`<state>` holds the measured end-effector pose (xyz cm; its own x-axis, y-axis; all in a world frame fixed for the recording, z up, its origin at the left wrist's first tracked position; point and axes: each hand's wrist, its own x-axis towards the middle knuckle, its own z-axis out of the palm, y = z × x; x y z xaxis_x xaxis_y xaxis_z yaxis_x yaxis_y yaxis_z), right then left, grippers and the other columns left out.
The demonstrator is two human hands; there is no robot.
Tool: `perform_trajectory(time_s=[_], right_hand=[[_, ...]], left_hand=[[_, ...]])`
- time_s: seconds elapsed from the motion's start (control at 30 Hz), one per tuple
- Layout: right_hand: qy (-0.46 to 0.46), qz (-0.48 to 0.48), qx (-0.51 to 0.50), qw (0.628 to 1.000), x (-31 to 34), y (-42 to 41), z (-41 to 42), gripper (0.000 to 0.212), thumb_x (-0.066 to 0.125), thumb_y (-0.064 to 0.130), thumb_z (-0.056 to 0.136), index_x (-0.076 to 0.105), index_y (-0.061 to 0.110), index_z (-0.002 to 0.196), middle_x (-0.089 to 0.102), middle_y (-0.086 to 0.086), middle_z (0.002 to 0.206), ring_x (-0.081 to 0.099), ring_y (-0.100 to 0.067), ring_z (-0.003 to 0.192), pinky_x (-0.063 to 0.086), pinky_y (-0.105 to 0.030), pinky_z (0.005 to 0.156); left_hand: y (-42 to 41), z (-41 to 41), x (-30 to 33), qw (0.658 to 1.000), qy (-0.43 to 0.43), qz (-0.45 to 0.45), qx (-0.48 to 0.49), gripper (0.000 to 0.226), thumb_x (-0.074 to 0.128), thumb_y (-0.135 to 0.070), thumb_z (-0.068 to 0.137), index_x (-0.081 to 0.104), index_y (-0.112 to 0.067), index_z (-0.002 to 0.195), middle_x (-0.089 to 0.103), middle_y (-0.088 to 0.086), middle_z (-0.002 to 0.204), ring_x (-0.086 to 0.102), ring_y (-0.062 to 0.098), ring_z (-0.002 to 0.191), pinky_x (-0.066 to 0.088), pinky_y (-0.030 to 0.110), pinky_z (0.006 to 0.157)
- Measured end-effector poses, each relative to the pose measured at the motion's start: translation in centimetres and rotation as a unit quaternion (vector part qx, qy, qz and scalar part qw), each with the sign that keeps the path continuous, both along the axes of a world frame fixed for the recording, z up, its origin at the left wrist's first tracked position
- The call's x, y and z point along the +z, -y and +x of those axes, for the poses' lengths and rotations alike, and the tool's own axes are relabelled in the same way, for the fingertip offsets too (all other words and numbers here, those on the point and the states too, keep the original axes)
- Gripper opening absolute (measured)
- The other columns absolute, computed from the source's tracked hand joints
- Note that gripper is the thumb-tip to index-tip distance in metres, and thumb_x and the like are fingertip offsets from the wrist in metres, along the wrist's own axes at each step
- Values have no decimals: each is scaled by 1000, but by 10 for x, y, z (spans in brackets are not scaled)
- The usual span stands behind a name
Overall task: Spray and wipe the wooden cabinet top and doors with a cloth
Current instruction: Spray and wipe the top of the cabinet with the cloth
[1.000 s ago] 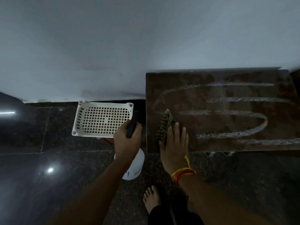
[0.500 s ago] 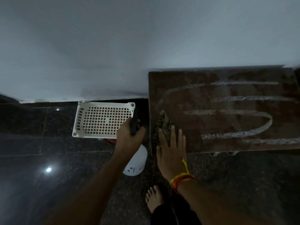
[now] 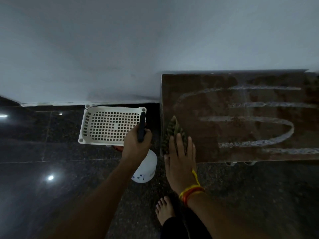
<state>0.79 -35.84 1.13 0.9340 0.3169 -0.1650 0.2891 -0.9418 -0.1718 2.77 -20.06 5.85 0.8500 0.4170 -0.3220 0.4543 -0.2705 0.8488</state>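
Cloth point(image 3: 174, 133) lies under right hand's point(image 3: 181, 159) flat fingers point(image 3: 178, 144).

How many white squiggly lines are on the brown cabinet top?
5 foam lines stacked across the cabinet top, some joined by curves; more may continue past the right edge.

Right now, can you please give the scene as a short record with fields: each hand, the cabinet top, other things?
left hand: grips the spray bottle by its dark head, above the floor
right hand: straight fingers press the cloth at the left edge of the cabinet top
cabinet top: white foam lines, mostly unwiped
other: white basket on the floor, left of the cabinet
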Motion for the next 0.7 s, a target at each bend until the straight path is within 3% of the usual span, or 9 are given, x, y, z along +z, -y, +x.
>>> perform_trajectory(time_s=[0.17,0.3,0.4,0.57,0.7], right_hand=[[-1,5,17,1000,-4,-1,17,54,31,37,93,27,31,146,34,-15,150,24,-46,138,20,-58,113],[5,29,4,1000,-5,-18,60,56,29,39,92,25,30,147,28,-17,152,17,-47,140,12,-55,114],[-1,26,-19,999,-4,-21,58,56,24,39,93,27,26,148,26,-16,153,15,-45,141,12,-54,115],[-15,-11,-26,999,2,-10,4,55,26,37,92,37,22,144,35,-17,148,27,-45,137,28,-57,110],[-12,-8,-28,1000,0,-13,17,55,26,36,91,39,22,142,36,-17,148,28,-45,136,23,-56,112]], left_hand=[[2,4,-1,1000,12,4,21,14,56,-12,95,57,-7,82,56,32,70,58,48,69,50,52,60],[0,4,-6,999,19,8,30,19,56,-12,95,53,-10,77,51,27,66,56,49,69,51,55,62],[-2,3,-9,999,20,-5,31,16,55,-14,95,56,-2,86,45,14,62,53,49,66,52,59,62],[-5,13,-3,998,20,-14,52,22,55,-18,92,56,2,83,45,22,61,52,49,62,51,60,60],[-9,25,1,998,16,-10,55,18,55,-12,94,54,-7,77,47,18,61,50,33,58,50,57,59]])
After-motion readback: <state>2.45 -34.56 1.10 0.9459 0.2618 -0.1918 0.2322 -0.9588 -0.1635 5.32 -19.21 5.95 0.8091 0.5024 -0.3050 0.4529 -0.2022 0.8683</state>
